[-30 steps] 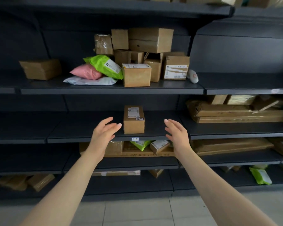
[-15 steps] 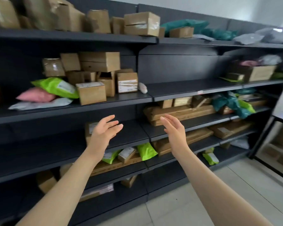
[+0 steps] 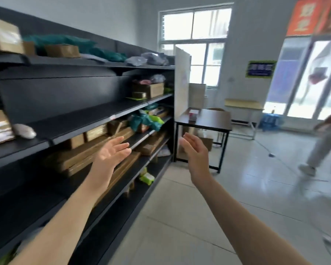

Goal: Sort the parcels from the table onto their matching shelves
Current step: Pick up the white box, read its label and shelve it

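Both hands, left [image 3: 111, 153] and right [image 3: 196, 150], hang spread wide and empty beside dark shelves [image 3: 96, 113] stacked with cardboard parcels [image 3: 96, 130]; the black table [image 3: 204, 121] stands beyond the shelving's end.

shelves [image 3: 96, 119] left | table [image 3: 204, 122] beyond their far end
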Tool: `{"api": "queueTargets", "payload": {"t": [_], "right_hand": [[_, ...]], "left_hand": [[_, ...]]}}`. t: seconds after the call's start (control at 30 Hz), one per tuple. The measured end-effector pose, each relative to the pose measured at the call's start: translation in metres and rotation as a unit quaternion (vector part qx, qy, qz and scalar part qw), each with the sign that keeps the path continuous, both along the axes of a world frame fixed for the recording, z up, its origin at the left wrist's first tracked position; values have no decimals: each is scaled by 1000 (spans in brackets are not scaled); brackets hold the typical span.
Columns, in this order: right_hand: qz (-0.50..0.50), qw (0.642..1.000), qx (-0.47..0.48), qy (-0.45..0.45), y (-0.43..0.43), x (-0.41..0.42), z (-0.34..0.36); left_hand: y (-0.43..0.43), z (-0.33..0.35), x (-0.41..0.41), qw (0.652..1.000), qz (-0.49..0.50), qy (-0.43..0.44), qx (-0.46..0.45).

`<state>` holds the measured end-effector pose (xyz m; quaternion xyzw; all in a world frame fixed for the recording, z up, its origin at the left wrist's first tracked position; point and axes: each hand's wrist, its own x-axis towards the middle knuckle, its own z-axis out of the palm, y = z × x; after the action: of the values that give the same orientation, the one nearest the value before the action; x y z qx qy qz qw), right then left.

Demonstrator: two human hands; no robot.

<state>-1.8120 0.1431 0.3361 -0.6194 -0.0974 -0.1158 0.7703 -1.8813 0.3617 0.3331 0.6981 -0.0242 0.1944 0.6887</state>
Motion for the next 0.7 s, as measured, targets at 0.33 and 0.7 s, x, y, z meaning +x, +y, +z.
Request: {"api": "queueTargets", "payload": {"t": [0.33,0.7], "right_hand": [[-130,991,3,-16,-116,74,14],[-132,990,6,-46,-158,215,34]], "left_hand": [[-91,12,146,989,-142,-28,-7],[-120,29,293,988,-150,-21,18]]}}
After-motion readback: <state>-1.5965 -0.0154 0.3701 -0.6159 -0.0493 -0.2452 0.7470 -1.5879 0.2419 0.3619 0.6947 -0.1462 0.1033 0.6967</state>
